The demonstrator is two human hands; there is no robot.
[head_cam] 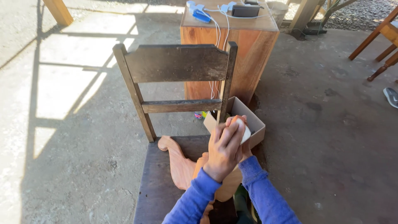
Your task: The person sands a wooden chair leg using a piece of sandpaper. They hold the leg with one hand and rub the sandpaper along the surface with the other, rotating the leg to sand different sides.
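My left hand is closed around a small pale block, just in front of the right back post of a dark wooden chair. My right hand sits tight behind and under the left one, mostly hidden, so its grip cannot be made out. Both arms wear blue sleeves. A curved, light-coloured cut wooden piece lies on the chair seat below my hands, its scrolled end pointing to the left.
An open cardboard box stands on the concrete floor right of the chair. Behind it is a wooden cabinet with chargers and white cables on top. Chair legs and a shoe are at the far right.
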